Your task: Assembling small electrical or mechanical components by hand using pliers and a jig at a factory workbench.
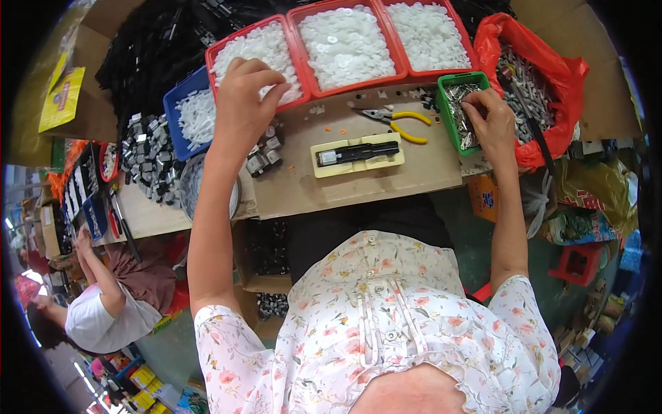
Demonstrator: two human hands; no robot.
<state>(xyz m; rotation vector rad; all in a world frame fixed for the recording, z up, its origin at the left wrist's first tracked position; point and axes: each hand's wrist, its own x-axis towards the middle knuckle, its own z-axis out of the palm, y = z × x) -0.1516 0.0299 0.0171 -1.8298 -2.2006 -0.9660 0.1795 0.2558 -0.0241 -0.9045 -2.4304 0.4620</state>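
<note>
My left hand [246, 96] is over the left red tray [303, 81] of small white plastic pieces [261, 44]. Its fingers curl, with thumb and forefinger drawn close; anything between them is too small to tell. On the right, my right hand [491, 119] reaches into a green bin [443, 119] of thin metal pins [458, 103]. Thumb and fingertips pinch there, and what they grip cannot be made out. Between my hands, a cream holder [376, 164] lies on the cardboard-covered table, cradling a black part [365, 150] with a silvery end. Neither hand touches it.
Yellow-handled pliers [407, 125] lie behind the holder. Two more red trays [400, 74] of white pieces stand farther back. A blue bin [172, 124] and piled metal-and-black parts [148, 155] are at left. A red bag [576, 83] of metal pieces stands right. Another person [103, 310] sits far left.
</note>
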